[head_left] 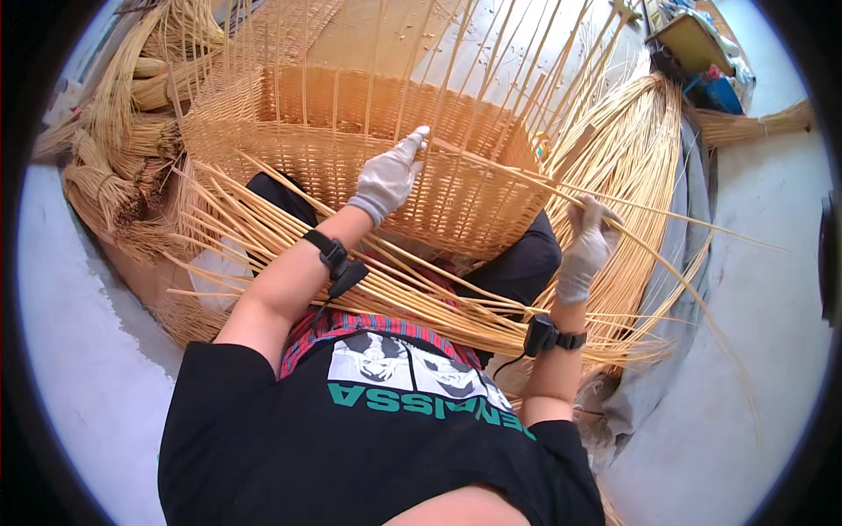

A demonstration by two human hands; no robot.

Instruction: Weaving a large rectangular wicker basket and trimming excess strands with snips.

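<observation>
Left hand, gloved, reaches to the near rim of the wicker basket about midway along it, fingers drawn together with the fingertips up at the edge; whether they pinch a strand there I cannot tell, since the glove covers the contact. Gloved too, the right hand is raised just past the basket's right end, its fingers curled round a long cane that runs from the rim out to the right and bends down toward the person.

The basket lies ahead of the hands, over the person's legs, its long axis running left to right with the right end slanting nearer. The left hand is the closer one; the right stands off its end. The long cane roughly follows the near rim between them.

Upright stakes rise from the basket. Its inner far wall shows, but the near wall hides much of the floor. Loose canes lie across the lap below the hands. Farther out, a large cane bundle spreads at the right, tied bundles are heaped at the left, and a blue container sits at upper right, contents unclear.
</observation>
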